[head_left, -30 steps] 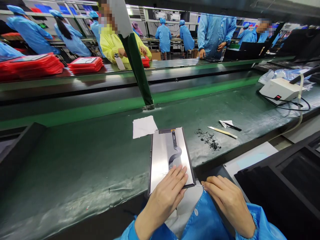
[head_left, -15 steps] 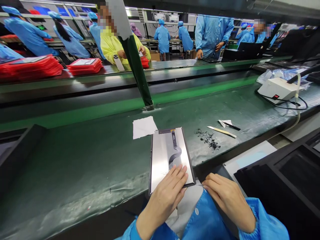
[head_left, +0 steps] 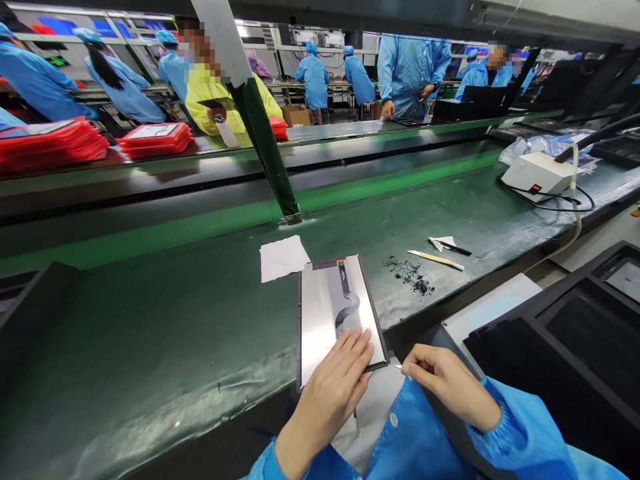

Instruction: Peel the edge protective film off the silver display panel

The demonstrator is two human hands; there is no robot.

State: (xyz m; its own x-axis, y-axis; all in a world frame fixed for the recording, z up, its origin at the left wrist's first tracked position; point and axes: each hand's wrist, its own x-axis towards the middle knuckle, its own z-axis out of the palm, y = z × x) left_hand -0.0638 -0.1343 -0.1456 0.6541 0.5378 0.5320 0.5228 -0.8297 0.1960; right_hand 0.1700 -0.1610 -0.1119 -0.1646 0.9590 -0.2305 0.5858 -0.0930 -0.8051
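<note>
— How far along?
— Black scraps [head_left: 421, 287] on counter [head_left: 200, 320] suggest some work done; remainder unclear.
— Display panel [head_left: 320, 307]?
— Counter's near edge. Left hand [head_left: 335, 375] flat atop, fingers outstretched; right hand [head_left: 447, 383], fingers clamped on pale sliver [head_left: 396, 366].

The left hand [head_left: 333, 383] lies flat on the silvery back of a display panel [head_left: 317, 307], fingers next to a curved flex cable [head_left: 352, 304]. Near the panel's lower right corner, the right hand [head_left: 447, 380] pinches a thin pale sliver [head_left: 397, 366]. Black shavings [head_left: 421, 285], a cream stick tool [head_left: 436, 260] and a white sheet [head_left: 284, 258] rest on the green workbench [head_left: 175, 333]; beyond, a person in yellow [head_left: 204, 100] is near red stacks [head_left: 155, 143]
</note>
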